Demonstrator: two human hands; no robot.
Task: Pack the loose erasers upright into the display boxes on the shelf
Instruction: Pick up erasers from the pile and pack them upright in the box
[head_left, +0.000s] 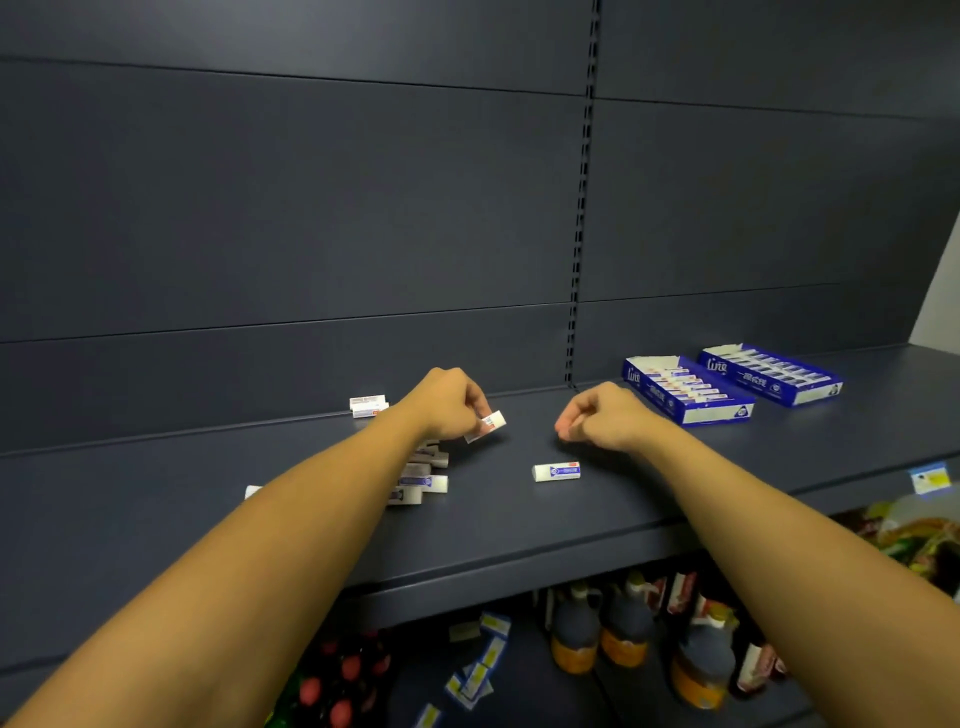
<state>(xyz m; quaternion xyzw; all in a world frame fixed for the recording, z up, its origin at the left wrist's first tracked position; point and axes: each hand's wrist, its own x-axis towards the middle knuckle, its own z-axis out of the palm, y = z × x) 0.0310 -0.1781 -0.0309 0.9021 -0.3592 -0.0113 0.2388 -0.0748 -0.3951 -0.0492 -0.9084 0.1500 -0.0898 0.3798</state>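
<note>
Left hand (449, 402) fingers pinching eraser (487, 425), right hand (597, 418) fingers curled, holding nothing, 2 display boxes (691, 397) right.

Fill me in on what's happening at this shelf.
A person is packing loose erasers into display boxes. The left hand pinches one eraser just above a loose pile of erasers on the shelf. The right hand is curled, and whether it holds anything cannot be told. A single eraser lies flat on the shelf below it. Two blue display boxes sit further right, both already holding rows of erasers.
</note>
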